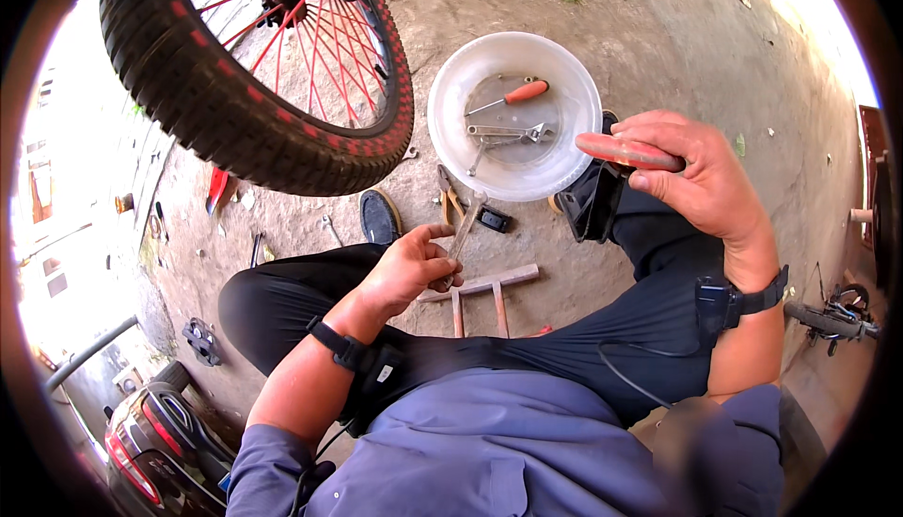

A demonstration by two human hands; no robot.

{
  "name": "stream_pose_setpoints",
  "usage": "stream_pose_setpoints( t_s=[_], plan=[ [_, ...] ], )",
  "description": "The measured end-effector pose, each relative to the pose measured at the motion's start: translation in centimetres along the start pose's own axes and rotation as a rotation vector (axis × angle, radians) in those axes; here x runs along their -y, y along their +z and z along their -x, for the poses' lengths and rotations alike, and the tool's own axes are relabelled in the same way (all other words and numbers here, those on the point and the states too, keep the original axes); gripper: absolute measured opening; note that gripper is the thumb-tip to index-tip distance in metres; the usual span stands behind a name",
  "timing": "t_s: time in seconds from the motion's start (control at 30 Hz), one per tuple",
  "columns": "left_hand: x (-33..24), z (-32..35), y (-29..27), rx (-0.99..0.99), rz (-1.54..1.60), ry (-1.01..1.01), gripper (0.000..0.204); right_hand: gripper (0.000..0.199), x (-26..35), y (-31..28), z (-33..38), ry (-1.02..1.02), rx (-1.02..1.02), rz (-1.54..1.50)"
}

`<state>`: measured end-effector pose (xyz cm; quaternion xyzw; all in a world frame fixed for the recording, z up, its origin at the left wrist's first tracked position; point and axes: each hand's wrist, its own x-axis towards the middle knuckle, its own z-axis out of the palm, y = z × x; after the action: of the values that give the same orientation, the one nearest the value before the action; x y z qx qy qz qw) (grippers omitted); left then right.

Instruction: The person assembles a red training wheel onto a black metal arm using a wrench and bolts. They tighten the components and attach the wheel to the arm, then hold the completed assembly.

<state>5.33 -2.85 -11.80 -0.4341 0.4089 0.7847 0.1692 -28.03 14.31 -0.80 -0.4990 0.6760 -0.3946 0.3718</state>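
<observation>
My left hand (414,268) is closed around a metal wrench (466,230), which points up and away over the ground between my legs. Raised on the right, my right hand (696,174) grips a long, worn red piece (628,151) between thumb and fingers. A black part (594,205) shows just below that piece; I cannot tell whether the two are joined. Left of my right hand stands a white plastic basin (442,122) holding an orange-handled screwdriver (522,93), an adjustable wrench (536,132) and other wrenches. Pliers (450,193) lie near the wrench's tip.
A bicycle wheel (245,131) with red spokes looms at the upper left. Between my legs are a small black box (493,220) and a T-shaped frame (484,282). A bicycle pedal (201,341) lies left, above a parked vehicle (155,442). Another bicycle (832,319) is far right.
</observation>
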Motion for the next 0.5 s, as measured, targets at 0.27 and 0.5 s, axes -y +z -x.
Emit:
stream_pose_setpoints(
  t_s=[0.27, 0.5],
  plan=[
    [-1.4, -0.1, -0.1, 0.403, 0.014, -0.074, 0.023, 0.029, -0.7, 0.1, 0.2, 0.001, -0.053, -0.151],
    [-0.1, -0.1, 0.4, 0.373, -0.202, 0.014, 0.021, 0.031, -0.4, 0.0, -0.2, 0.004, -0.008, -0.064]
  ],
)
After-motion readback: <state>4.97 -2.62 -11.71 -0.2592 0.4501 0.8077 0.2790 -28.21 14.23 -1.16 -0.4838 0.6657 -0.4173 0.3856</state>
